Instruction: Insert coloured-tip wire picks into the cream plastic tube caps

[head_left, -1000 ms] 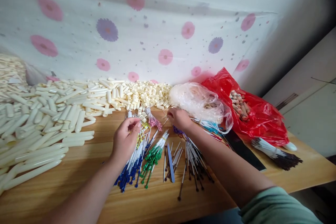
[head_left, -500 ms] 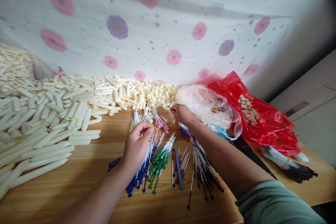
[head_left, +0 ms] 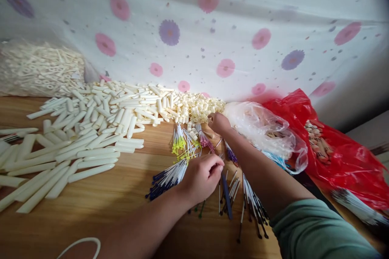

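Observation:
My left hand rests on the wooden table, its fingers pinched together over bundles of thin white rods with coloured tips; what it grips is too small to name. Blue-tipped rods fan out to its left and yellow-tipped rods lie just beyond. My right hand reaches further back with curled fingers, touching the pile of small cream ribbed pieces beside a clear plastic bag. Dark-tipped rods lie under my right forearm.
Several long cream tubes cover the table's left half. A clear bag of white parts stands at the back left. A red bag holding tan pieces sits at the right. A flowered sheet hangs behind. A white loop lies near the front edge.
The view has swung left and down. My left hand moved toward me and to the right, over the green-tipped rods. My right hand stayed by the cream ribbed pieces.

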The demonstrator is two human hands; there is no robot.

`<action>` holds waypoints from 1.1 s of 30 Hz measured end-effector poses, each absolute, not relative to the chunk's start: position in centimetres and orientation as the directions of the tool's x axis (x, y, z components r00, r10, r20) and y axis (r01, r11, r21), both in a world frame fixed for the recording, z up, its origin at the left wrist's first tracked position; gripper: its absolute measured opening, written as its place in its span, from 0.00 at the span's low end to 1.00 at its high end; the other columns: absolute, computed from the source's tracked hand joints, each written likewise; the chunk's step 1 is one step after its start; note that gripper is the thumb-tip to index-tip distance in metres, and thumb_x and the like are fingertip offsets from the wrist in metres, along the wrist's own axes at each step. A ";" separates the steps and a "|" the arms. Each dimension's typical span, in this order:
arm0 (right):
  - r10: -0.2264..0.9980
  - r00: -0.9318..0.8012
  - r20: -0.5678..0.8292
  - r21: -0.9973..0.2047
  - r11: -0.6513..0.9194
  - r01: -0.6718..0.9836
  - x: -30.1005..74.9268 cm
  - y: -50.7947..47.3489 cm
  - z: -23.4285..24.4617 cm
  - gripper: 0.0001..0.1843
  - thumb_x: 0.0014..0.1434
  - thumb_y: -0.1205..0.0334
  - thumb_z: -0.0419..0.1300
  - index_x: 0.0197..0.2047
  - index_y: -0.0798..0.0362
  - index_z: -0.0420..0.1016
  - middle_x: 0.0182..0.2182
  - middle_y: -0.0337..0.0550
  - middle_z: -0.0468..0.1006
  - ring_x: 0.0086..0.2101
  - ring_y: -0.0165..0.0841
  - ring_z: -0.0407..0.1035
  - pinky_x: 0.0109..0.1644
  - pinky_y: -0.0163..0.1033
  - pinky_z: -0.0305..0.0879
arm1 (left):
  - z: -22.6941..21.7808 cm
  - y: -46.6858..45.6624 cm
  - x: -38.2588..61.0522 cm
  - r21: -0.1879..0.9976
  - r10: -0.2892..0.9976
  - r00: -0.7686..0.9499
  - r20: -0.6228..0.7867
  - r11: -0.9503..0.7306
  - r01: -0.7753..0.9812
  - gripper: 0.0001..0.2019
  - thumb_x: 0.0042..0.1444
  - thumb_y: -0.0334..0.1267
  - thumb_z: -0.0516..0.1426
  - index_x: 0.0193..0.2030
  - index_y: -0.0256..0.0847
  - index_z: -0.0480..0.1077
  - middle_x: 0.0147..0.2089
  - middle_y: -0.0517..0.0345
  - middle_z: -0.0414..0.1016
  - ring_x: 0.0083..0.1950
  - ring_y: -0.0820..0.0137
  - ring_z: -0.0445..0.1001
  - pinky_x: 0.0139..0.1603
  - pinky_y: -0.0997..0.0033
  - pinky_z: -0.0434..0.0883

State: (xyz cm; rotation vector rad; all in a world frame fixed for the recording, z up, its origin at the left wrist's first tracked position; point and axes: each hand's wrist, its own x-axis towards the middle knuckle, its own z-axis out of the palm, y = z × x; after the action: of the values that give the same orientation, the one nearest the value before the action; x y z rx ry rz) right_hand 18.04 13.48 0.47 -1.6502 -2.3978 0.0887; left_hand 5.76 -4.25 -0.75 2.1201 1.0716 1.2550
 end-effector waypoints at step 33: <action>0.839 -0.407 0.361 -0.634 0.540 0.554 17.8 -0.4 0.7 0.05 0.57 0.61 0.57 0.34 0.54 0.70 0.30 0.40 0.74 0.30 0.30 0.67 0.35 0.35 0.62 | -1.7 -1.5 4.3 0.950 0.949 -0.084 0.305 -0.310 -0.046 0.14 0.60 0.47 0.51 0.46 0.40 0.66 0.44 0.51 0.73 0.48 0.65 0.72 0.49 0.66 0.68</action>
State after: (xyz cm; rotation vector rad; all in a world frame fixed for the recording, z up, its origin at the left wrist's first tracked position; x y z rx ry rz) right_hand 17.76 -0.35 0.72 -1.1203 -2.1161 0.5561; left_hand 4.29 -1.48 -1.72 1.3531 1.0561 1.5223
